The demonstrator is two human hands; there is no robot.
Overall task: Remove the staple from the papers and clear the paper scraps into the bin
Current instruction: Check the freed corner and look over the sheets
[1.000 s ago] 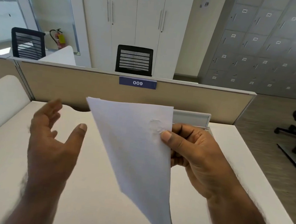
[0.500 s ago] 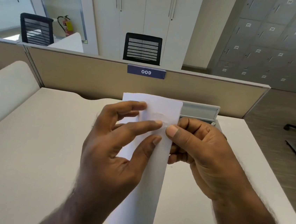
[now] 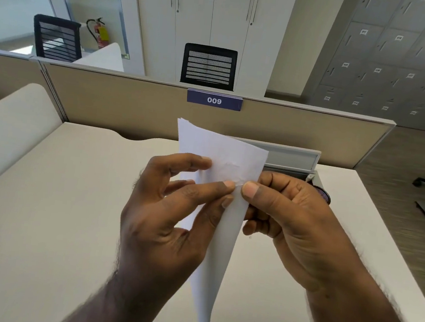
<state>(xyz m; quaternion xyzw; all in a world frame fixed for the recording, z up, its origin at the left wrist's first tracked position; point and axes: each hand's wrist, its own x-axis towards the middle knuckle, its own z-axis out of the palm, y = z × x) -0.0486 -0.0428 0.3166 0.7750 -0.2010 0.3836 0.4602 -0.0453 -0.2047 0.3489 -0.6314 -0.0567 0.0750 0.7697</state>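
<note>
Pinching the crumpled top corner, both hands' grips [image 3: 169, 208] [image 3: 291, 221] hold white papers [image 3: 223, 151] hanging above the desk [image 3: 43, 208].

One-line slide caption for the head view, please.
Both hands, left hand and right hand, pinch the papers at a crumpled corner above the desk.

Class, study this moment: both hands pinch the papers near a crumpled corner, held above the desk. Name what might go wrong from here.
1. The papers look crumpled where the left hand and right hand pinch them; pulling apart may tear the corner.
2. No staple is visible, so bare fingertips may get pricked.
3. The sheets are held above the desk, and no bin is clearly in view, so scraps may scatter.
</note>
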